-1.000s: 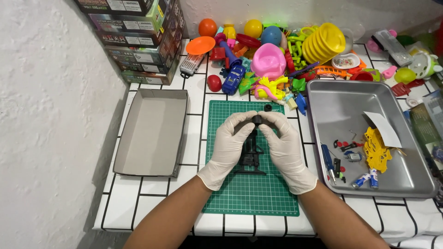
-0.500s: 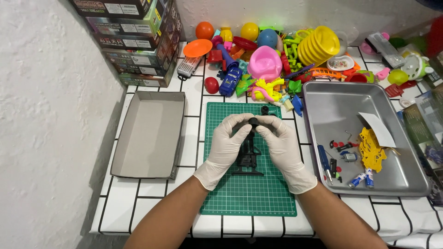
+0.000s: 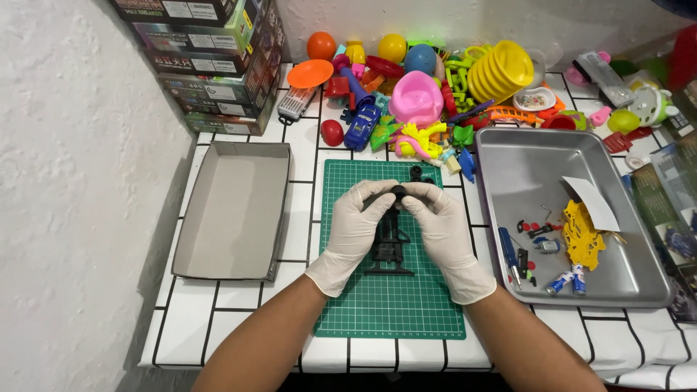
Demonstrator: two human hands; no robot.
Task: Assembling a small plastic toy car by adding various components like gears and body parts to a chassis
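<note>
White-gloved left hand [image 3: 354,221] and right hand [image 3: 441,226] both pinch a small black wheel [image 3: 398,192] at the top of a black toy chassis [image 3: 390,243] lying on the green cutting mat [image 3: 392,305]. Pressing squarely, with the chassis kept flat, probably works best.

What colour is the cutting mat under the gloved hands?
Green with a pale grid, seen in the head view: the cutting mat.
</note>
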